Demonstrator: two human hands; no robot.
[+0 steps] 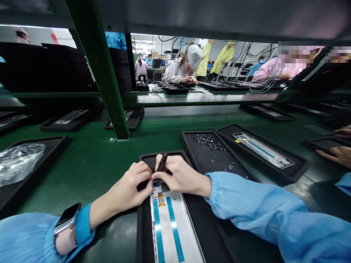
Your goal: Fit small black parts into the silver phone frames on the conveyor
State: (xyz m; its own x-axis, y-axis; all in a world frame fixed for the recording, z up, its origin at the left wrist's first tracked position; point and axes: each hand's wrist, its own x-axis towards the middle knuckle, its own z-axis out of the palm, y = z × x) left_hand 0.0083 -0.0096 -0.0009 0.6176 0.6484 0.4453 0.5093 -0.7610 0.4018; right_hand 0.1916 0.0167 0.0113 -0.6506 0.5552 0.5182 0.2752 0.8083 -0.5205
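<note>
A silvery phone frame with two blue strips and a small orange flex part lies in a black tray. At the frame's far end, my right hand is closed round a dark, pen-like tool, whose tip is hidden by the fingers. My left hand touches the same end from the left, thumb and index finger pinched together. Whatever lies between those left fingertips is too small to make out.
Behind my right hand, a black tray holds many small parts; another carries a second frame. A tray with a clear plastic bag stands left. A green post rises ahead. Another person's hand shows at right.
</note>
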